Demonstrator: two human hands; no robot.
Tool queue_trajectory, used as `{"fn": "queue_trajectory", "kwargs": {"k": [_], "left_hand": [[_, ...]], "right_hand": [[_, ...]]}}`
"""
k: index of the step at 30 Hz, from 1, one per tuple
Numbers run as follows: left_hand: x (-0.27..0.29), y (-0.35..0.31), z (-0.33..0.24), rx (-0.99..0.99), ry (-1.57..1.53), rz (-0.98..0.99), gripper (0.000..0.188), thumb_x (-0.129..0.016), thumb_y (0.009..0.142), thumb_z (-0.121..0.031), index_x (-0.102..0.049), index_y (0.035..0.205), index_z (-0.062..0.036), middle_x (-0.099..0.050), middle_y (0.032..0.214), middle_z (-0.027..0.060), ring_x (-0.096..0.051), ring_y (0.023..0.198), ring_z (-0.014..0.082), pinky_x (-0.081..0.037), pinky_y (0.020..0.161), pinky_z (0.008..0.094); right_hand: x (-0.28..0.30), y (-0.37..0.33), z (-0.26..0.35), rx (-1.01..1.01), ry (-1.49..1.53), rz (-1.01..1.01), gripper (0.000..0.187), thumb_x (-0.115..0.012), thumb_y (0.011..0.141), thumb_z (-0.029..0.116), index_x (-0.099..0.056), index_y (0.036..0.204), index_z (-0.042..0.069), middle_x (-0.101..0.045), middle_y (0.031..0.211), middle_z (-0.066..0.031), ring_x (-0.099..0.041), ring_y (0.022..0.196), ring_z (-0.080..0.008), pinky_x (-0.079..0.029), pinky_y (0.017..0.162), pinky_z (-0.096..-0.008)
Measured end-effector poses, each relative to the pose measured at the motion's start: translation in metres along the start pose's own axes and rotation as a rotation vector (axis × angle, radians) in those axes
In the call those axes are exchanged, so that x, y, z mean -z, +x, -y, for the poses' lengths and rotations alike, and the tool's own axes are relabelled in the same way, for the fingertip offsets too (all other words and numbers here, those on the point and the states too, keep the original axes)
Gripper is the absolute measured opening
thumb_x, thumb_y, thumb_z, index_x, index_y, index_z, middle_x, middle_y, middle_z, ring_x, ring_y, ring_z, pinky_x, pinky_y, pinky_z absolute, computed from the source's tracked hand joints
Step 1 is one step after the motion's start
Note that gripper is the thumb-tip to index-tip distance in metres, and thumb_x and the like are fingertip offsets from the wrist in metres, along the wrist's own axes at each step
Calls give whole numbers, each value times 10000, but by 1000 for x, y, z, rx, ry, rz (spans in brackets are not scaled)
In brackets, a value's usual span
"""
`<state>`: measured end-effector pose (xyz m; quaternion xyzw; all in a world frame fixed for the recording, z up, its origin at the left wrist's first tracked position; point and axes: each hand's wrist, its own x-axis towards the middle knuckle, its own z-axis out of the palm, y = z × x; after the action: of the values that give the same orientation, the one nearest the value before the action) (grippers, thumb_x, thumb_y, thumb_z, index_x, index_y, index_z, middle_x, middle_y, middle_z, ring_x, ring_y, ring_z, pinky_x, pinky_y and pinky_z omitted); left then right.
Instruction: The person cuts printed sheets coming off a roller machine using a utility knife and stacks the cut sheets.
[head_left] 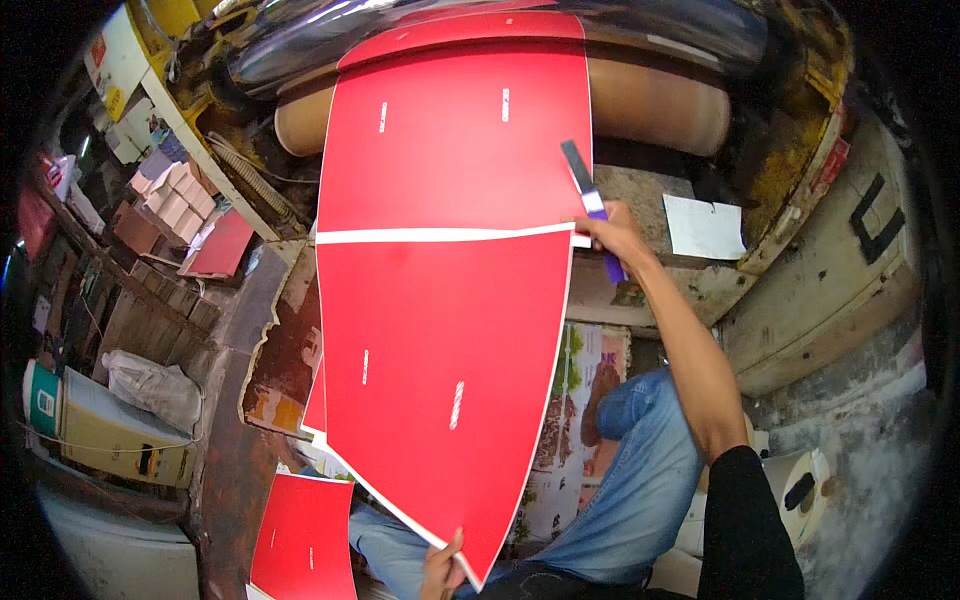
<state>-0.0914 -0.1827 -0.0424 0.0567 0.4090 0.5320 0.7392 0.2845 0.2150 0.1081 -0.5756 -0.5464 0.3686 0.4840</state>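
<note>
My left hand [440, 570], at the lower edge, is closed on the near corner of a large red printed sheet [450, 310]. The sheet slants up and away from that corner. At its far right corner is my right hand [615, 238], fingers wrapped round a purple-handled knife [594, 205] and also touching the sheet's edge. The knife's flat dark blade points away from me. Beyond a white strip, another red sheet [450, 145] runs up over the machine's rollers. My palms are mostly hidden.
A tan roller [660, 105] and a shiny metal roller [680, 35] span the far side. White paper [704, 226] lies on the ledge at right. A smaller red sheet [303, 540] is by my left leg. A grey metal cabinet [815, 260] stands at right.
</note>
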Motion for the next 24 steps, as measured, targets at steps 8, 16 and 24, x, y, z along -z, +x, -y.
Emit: {"fn": "queue_trajectory", "kwargs": {"k": [8,16,24], "left_hand": [[125,-60,-39,61,152,-194,619,-611,855,57,-335,1399,-47,-466,1360,164,-504,1220,300,-413,1051,495],[68,111,-29,-126,96,-213,584,-695,835,1,-404,1341,-8,-551,1257,138,-578,1122,244,-522,948,376],[108,217,-57,-118,71,-456,732,-814,765,-174,-385,1300,85,-527,1235,259,-629,1008,258,-589,709,331]], "right_hand": [[-9,-21,11,-142,-116,224,283,-815,724,283,-647,663,63,-584,599,4,-474,470,-56,-343,419,-217],[2,-56,51,-155,-194,450,343,-841,700,318,-629,612,63,-572,549,-6,-474,425,-56,-328,396,-205],[-12,-66,76,-46,-343,883,465,-812,689,487,-676,645,45,-563,531,-2,-532,469,-72,-396,422,-224]]}}
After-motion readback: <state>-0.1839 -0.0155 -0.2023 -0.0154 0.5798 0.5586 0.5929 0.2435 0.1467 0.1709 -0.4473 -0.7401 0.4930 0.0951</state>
